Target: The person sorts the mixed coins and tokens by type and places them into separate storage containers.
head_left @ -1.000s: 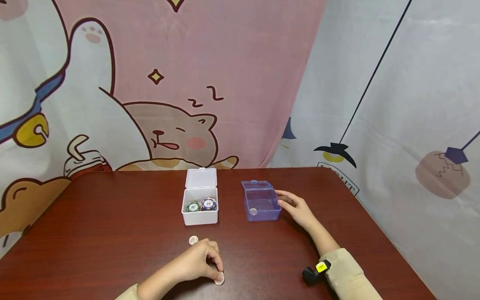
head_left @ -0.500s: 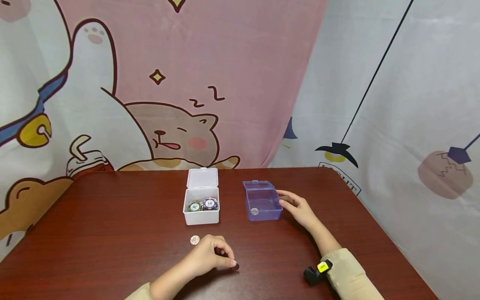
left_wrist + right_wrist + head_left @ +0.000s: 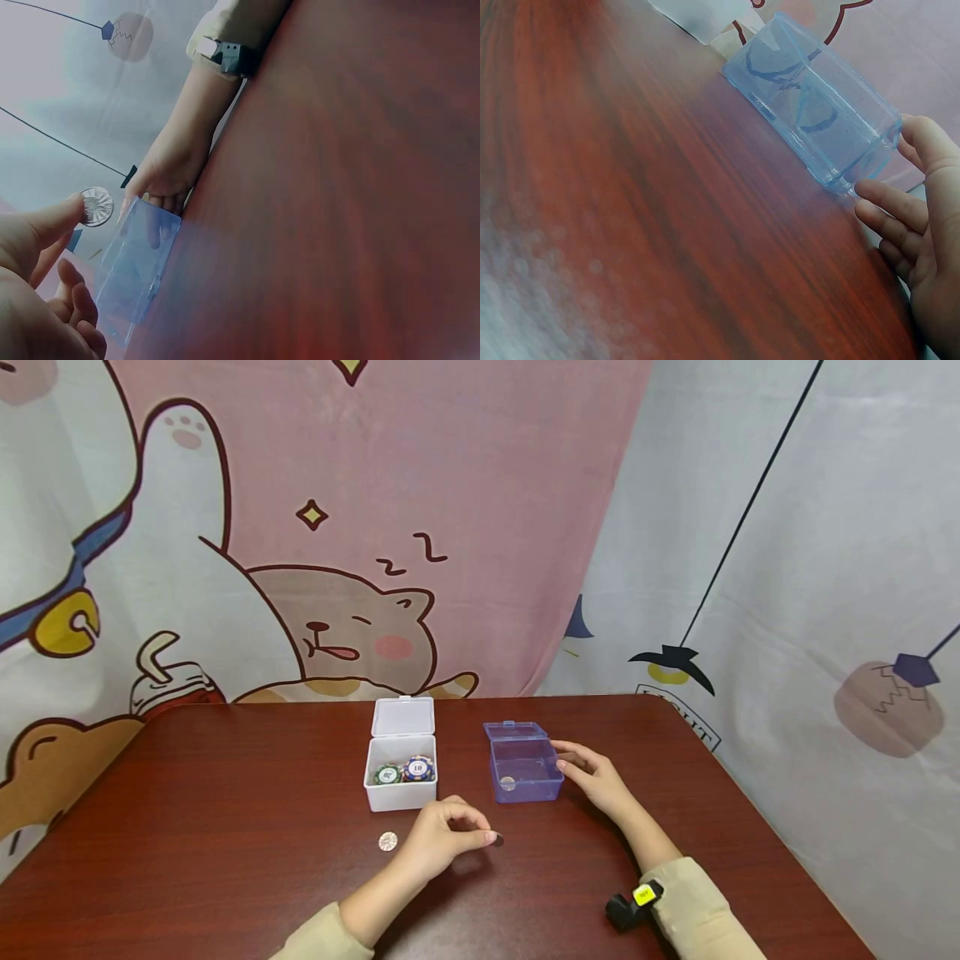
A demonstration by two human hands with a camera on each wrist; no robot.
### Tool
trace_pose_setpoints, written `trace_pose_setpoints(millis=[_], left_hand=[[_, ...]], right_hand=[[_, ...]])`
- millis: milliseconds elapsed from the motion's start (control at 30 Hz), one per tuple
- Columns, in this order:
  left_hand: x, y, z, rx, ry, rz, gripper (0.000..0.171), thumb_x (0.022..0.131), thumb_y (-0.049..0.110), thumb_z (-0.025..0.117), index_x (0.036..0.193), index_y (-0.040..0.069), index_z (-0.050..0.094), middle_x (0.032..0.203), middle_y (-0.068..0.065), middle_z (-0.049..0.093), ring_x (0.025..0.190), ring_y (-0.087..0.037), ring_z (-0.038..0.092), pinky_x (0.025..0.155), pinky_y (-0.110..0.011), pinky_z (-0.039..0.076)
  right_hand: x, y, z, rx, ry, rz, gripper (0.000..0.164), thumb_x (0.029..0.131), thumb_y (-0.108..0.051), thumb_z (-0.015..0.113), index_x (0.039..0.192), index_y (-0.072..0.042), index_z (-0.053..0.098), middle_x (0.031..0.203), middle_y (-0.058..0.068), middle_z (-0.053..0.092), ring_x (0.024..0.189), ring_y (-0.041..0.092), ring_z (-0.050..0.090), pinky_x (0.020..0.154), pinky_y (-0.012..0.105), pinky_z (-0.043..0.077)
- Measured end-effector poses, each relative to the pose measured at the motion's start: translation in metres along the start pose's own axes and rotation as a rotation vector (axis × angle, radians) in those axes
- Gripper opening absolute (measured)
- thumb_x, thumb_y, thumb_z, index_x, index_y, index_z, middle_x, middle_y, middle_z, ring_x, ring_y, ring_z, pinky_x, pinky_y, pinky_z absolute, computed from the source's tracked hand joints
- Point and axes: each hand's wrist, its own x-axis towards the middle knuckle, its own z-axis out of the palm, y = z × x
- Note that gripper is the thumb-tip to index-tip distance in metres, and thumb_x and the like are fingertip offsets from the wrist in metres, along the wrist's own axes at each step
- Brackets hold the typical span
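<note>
Between thumb and fingers, my left hand (image 3: 442,839) pinches a silver coin (image 3: 97,207) above the table, in front of the two boxes. The clear blue plastic box (image 3: 527,788) stands with its lid raised, and one coin (image 3: 507,784) lies in its left part. At its right side, my right hand (image 3: 600,781) rests its fingertips against the wall, fingers fairly straight. Another coin (image 3: 387,841) lies flat on the table, left of my left hand.
An open white box (image 3: 401,797) with green and blue poker chips (image 3: 417,768) stands left of the blue box. Both are on a dark red wooden table (image 3: 247,827). A cartoon-printed curtain (image 3: 510,527) hangs behind the far edge.
With the coin pinched off the table, my left hand has moved forward and right toward the blue box. My right hand has stayed at the box.
</note>
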Motion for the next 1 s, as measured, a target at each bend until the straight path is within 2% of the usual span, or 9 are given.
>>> trace_pose_setpoints(millis=[233, 433, 500, 633, 767, 1000], left_hand=[[0.017, 0.002, 0.010, -0.046, 0.113, 0.015, 0.009, 0.074, 0.002, 0.080, 0.076, -0.001, 0.071, 0.073, 0.001, 0.058, 0.071, -0.009, 0.051, 0.065, -0.025, 0.042], [0.023, 0.026, 0.017, -0.079, 0.190, -0.002, 0.009, 0.074, -0.004, 0.076, 0.078, -0.009, 0.069, 0.076, -0.009, 0.062, 0.075, -0.014, 0.052, 0.068, -0.026, 0.040], [0.026, 0.028, 0.020, -0.100, 0.212, -0.008, 0.010, 0.073, -0.006, 0.076, 0.079, -0.011, 0.069, 0.076, -0.012, 0.061, 0.074, -0.015, 0.052, 0.068, -0.025, 0.040], [0.038, 0.012, 0.027, -0.133, 0.261, -0.037, 0.012, 0.073, -0.003, 0.078, 0.079, -0.009, 0.071, 0.075, -0.007, 0.062, 0.073, -0.011, 0.051, 0.065, -0.023, 0.040], [0.051, -0.005, 0.032, -0.149, 0.305, -0.066, 0.013, 0.073, 0.003, 0.081, 0.080, -0.004, 0.073, 0.076, -0.001, 0.063, 0.074, -0.009, 0.052, 0.065, -0.022, 0.041], [0.063, -0.010, 0.037, -0.205, 0.371, -0.083, 0.013, 0.072, 0.004, 0.082, 0.079, -0.004, 0.073, 0.077, -0.004, 0.066, 0.075, -0.011, 0.054, 0.064, -0.022, 0.041]], right_hand=[[-0.001, 0.000, 0.000, -0.001, -0.001, 0.008, 0.038, 0.095, -0.021, 0.062, 0.132, -0.011, 0.058, 0.114, 0.014, 0.066, 0.107, 0.027, 0.060, 0.086, 0.026, 0.046], [0.000, -0.002, 0.000, 0.001, -0.003, 0.007, 0.039, 0.095, -0.017, 0.061, 0.133, -0.007, 0.056, 0.115, 0.017, 0.065, 0.108, 0.031, 0.059, 0.085, 0.024, 0.046], [-0.001, -0.007, 0.000, 0.010, -0.013, 0.001, 0.039, 0.096, -0.014, 0.060, 0.133, -0.004, 0.055, 0.116, 0.020, 0.064, 0.109, 0.035, 0.058, 0.084, 0.024, 0.046], [-0.003, -0.026, 0.001, 0.020, -0.032, 0.000, 0.040, 0.095, -0.011, 0.060, 0.133, 0.002, 0.053, 0.117, 0.025, 0.062, 0.110, 0.040, 0.056, 0.084, 0.023, 0.046], [-0.005, -0.035, 0.002, -0.005, -0.029, -0.004, 0.039, 0.095, -0.011, 0.059, 0.132, 0.003, 0.053, 0.115, 0.025, 0.062, 0.108, 0.038, 0.058, 0.084, 0.025, 0.046], [0.000, -0.002, -0.001, -0.010, -0.010, -0.010, 0.038, 0.095, -0.020, 0.061, 0.132, -0.011, 0.057, 0.114, 0.014, 0.065, 0.107, 0.029, 0.060, 0.086, 0.026, 0.046]])
